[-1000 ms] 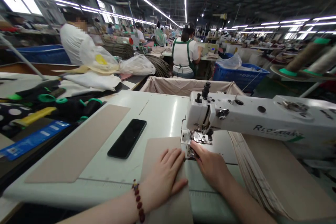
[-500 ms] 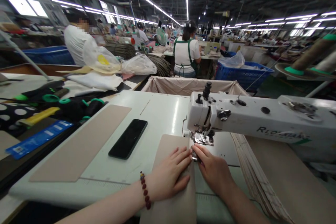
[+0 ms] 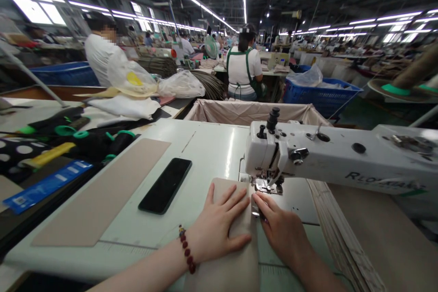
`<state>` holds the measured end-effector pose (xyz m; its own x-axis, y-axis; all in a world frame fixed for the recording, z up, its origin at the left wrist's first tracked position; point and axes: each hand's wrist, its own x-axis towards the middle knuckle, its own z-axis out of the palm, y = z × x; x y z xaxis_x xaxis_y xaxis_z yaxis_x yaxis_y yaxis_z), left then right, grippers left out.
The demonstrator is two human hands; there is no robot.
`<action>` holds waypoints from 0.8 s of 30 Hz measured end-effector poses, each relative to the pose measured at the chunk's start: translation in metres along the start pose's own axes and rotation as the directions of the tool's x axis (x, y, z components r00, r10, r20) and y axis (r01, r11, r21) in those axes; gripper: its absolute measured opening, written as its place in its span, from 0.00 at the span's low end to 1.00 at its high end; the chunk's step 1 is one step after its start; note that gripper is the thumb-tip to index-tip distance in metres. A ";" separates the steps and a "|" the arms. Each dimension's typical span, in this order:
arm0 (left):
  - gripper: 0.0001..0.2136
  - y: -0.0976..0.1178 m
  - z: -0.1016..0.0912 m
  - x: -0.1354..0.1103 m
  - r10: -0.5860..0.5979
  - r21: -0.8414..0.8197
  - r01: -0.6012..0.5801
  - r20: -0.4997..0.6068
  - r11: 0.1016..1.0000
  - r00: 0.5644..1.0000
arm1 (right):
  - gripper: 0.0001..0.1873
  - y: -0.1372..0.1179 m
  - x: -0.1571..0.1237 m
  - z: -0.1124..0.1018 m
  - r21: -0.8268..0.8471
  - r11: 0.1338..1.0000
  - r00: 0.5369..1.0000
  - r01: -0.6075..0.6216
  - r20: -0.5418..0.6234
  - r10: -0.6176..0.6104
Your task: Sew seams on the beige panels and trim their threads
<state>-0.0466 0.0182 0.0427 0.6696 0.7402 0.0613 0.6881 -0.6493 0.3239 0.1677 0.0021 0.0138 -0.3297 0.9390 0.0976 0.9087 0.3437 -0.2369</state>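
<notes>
Beige on the near panel [image 3: 227, 273], beige too on the strip [image 3: 102, 191] at left! Pale green tabletop [image 3: 208, 146], black phone [image 3: 165, 185], dark red bracelet [image 3: 186, 252]. At right, a white sewing machine [image 3: 328, 155] with dark lettering. Left edge: white-on-black spotted cloth [image 3: 23, 149], bright blue packet [image 3: 48, 186]. Far off, green apron straps [image 3: 248, 65] over white, and a blue crate [image 3: 316, 99]!

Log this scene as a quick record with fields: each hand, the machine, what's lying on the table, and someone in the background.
Left hand: spread flat on a beige panel, bead bracelet at the wrist
Right hand: near the panel's right edge, just in front of the metal presser foot
Sewing machine: white, arm reaching in from the right
Table: pale green; dark-screened phone, then a second beige panel further left
Background: person seen from behind, white top, green straps
</notes>
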 end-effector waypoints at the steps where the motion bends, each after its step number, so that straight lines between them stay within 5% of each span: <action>1: 0.36 0.001 0.001 0.000 -0.004 0.003 0.004 0.001 1.000 1.000 | 0.37 0.000 0.000 0.000 -0.005 1.000 1.000 -0.002 0.004 0.002; 8: 0.33 -0.004 0.007 -0.006 -0.164 0.075 0.170 -0.072 0.983 0.984 | 0.37 -0.004 0.001 -0.007 -0.030 1.000 0.999 -0.004 0.033 0.005; 24: 0.34 -0.008 0.010 -0.002 -0.139 0.071 0.142 -0.040 0.987 0.989 | 0.39 -0.001 0.003 0.004 -0.070 0.998 1.000 -0.001 -0.014 0.000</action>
<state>-0.0507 0.0203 0.0307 0.5555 0.8298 0.0533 0.7941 -0.5484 0.2618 0.1645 0.0044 0.0109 -0.3265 0.9387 0.1109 0.9245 0.3416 -0.1691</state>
